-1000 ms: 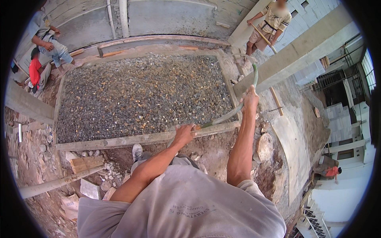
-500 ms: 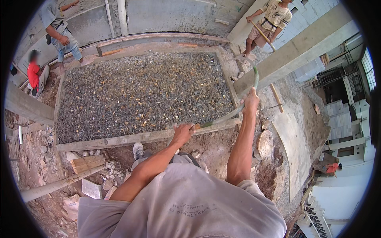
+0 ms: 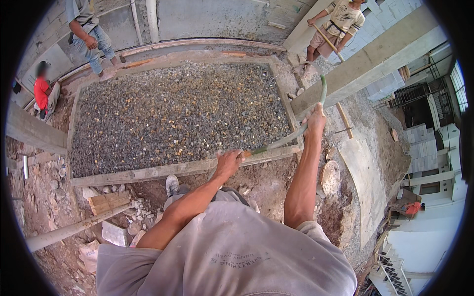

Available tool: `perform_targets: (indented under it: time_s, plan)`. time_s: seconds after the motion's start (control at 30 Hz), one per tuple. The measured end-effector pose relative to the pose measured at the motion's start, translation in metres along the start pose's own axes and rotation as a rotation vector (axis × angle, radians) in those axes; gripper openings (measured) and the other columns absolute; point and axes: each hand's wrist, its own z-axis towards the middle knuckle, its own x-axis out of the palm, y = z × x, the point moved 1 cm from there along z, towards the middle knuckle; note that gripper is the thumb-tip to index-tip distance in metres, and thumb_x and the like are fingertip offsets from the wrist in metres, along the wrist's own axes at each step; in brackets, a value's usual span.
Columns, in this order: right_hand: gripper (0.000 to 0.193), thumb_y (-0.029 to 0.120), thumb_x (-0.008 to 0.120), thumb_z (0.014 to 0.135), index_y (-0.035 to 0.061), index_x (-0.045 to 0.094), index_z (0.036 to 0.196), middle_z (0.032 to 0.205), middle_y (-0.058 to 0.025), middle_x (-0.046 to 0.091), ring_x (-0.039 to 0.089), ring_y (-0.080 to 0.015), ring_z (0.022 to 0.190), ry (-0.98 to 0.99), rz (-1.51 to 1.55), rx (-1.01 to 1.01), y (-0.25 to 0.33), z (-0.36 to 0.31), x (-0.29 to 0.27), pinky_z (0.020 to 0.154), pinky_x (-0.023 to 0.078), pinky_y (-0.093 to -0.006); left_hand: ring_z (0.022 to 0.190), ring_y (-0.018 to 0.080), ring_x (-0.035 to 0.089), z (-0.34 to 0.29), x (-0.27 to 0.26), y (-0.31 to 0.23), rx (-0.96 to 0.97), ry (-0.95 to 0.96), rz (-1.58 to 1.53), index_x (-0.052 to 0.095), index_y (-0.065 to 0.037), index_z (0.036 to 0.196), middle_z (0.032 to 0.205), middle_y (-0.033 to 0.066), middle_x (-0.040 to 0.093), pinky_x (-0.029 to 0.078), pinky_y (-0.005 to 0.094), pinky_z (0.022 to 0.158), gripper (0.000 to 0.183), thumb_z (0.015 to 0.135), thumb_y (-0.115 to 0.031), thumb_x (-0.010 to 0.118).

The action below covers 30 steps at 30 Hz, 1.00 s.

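Note:
A green and grey hose (image 3: 287, 140) stretches in a curve between my two hands, above the near right corner of a gravel bed. My left hand (image 3: 229, 163) is closed round its lower part, where an orange-brown section shows beside the fingers. Farther right and higher, my right hand (image 3: 314, 121) grips the hose, and a green length sticks up past it in front of a concrete beam. Below lies the bed of wet-looking dark and tan gravel (image 3: 182, 118), framed by a low concrete edge (image 3: 163, 173). I cannot make out any water leaving the hose.
A person in grey (image 3: 89, 34) stands at the far left, near a crouching person in red (image 3: 42, 93). At the far right another person (image 3: 335, 27) holds a long wooden handle. A slanting concrete beam (image 3: 375, 54), a round pan (image 3: 331, 177) and rubble (image 3: 140, 212) lie around me.
My right hand has shifted slightly up and to the right with the hose, whose upper end has moved the same way. The person in grey has stepped right, with the arm lowered.

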Motion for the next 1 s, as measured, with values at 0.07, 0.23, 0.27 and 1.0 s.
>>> perform_targets:
  time_s: [0.07, 0.23, 0.27, 1.0]
  plan:
    - [0.035, 0.033, 0.046, 0.094, 0.0055, 0.048, 0.071, 0.056, -0.0007, 0.039, 0.038, -0.0119, 0.043, 0.008, -0.002, -0.001, -0.001, 0.002, -0.001, 0.036, 0.032, -0.0271, 0.109, 0.0276, 0.053, 0.002, 0.0, 0.003, 0.035, 0.015, -0.037, 0.056, -0.011, 0.117, 0.114, 0.009, 0.059, 0.021, 0.057, 0.098, 0.04, 0.083, -0.03, 0.06]
    - [0.035, 0.032, 0.047, 0.094, 0.0046, 0.048, 0.072, 0.057, -0.0006, 0.04, 0.039, -0.0115, 0.044, 0.016, -0.001, -0.015, -0.002, 0.002, 0.004, 0.036, 0.034, -0.0269, 0.106, 0.028, 0.055, 0.001, 0.006, 0.01, 0.015, -0.101, -0.013, 0.055, -0.007, 0.116, 0.112, 0.011, 0.06, 0.021, 0.0552, 0.098, 0.039, 0.085, -0.03, 0.059]
    - [0.034, 0.032, 0.047, 0.094, 0.0046, 0.048, 0.072, 0.057, -0.0006, 0.04, 0.039, -0.0115, 0.044, 0.017, 0.0, -0.017, -0.002, 0.003, 0.004, 0.036, 0.034, -0.027, 0.106, 0.0279, 0.055, 0.0, 0.004, 0.008, 0.006, -0.102, -0.014, 0.056, -0.006, 0.115, 0.112, 0.0111, 0.06, 0.021, 0.0549, 0.099, 0.039, 0.085, -0.03, 0.058]
    - [0.035, 0.033, 0.047, 0.094, 0.0045, 0.049, 0.073, 0.057, -0.0013, 0.041, 0.039, -0.0131, 0.039, 0.016, 0.008, 0.011, -0.022, 0.009, 0.012, 0.035, 0.032, -0.0278, 0.101, 0.0241, 0.057, -0.003, 0.003, 0.031, 0.085, -0.198, -0.012, 0.06, -0.011, 0.109, 0.105, 0.005, 0.063, 0.024, 0.055, 0.091, 0.031, 0.083, -0.028, 0.06]
